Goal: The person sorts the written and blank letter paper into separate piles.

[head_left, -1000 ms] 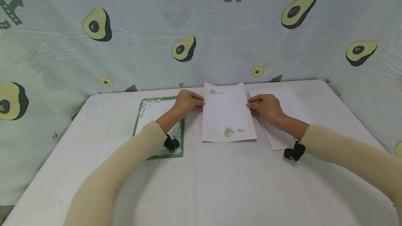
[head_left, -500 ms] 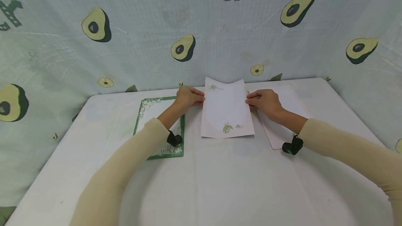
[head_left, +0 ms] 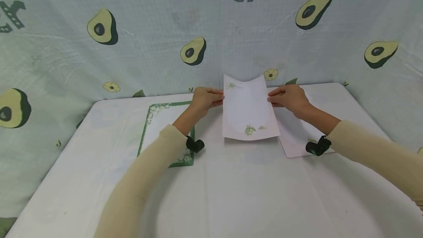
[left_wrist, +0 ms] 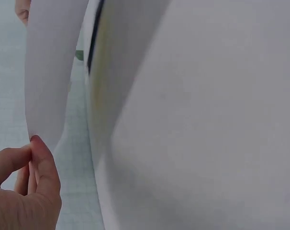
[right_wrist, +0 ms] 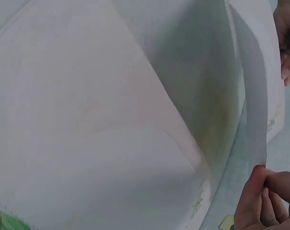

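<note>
A pale pink sheet of paper (head_left: 249,102) with a small green plant print is raised over the back middle of the table, its top edge bowed. My left hand (head_left: 208,99) pinches its left edge, thumb against fingers. On the opposite edge, my right hand (head_left: 290,98) pinches it the same way. The left wrist view shows the sheet's plain back (left_wrist: 51,72) above the left fingertips. Below the right hand lies a pile of similar pink sheets (head_left: 294,139), partly hidden by the raised sheet and the right forearm.
Green-bordered sheets (head_left: 188,161) lie in a pile on the left, partly covered by the left forearm. A white cloth covers the table (head_left: 248,194). Behind it hangs an avocado-print curtain (head_left: 148,17). Small black cameras (head_left: 195,144) are strapped at both wrists.
Both hands have raised the pink sheet and shifted it to the right, nearer the pink pile. Its top edge now bows more, and both forearms have moved with it.
</note>
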### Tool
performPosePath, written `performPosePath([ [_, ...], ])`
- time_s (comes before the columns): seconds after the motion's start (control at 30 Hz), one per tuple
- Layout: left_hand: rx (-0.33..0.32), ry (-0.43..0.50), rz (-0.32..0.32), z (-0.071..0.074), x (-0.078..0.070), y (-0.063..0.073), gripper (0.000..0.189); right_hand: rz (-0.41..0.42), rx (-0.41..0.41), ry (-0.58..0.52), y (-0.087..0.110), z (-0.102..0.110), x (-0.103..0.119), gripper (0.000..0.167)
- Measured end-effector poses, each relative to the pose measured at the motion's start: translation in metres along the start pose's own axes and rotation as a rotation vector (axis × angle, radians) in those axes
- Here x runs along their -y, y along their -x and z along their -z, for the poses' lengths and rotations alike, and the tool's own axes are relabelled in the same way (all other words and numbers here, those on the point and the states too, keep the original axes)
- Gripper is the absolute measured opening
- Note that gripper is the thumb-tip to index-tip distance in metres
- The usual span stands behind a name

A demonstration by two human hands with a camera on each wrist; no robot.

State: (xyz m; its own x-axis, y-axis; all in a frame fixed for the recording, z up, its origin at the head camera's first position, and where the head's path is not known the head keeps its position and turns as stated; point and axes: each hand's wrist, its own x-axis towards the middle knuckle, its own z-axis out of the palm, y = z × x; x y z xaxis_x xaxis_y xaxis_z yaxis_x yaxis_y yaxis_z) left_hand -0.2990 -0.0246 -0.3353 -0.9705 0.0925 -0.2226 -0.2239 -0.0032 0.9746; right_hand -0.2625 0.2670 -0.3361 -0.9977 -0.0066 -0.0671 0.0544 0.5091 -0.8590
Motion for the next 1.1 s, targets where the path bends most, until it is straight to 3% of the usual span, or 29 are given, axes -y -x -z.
performPosePath([
  [0.2, -0.005, 0.120, -0.015, -0.012, 0.001, 0.000, 0.022, 0.029, -0.007, 0.052, 0.001, 0.020, -0.003, 0.033],
  [0.4, 0.009, 0.179, -0.048, -0.023, 0.010, -0.003, 0.023, 0.059, -0.007, 0.036, 0.002, 0.032, -0.012, 0.037],
  [0.7, 0.027, 0.224, -0.091, -0.037, 0.016, -0.007, 0.022, 0.064, -0.042, 0.016, 0.007, 0.049, -0.022, 0.045],
  [1.1, 0.034, 0.238, -0.120, -0.048, 0.020, -0.005, 0.021, 0.056, -0.046, 0.000, 0.013, 0.056, -0.028, 0.047],
])
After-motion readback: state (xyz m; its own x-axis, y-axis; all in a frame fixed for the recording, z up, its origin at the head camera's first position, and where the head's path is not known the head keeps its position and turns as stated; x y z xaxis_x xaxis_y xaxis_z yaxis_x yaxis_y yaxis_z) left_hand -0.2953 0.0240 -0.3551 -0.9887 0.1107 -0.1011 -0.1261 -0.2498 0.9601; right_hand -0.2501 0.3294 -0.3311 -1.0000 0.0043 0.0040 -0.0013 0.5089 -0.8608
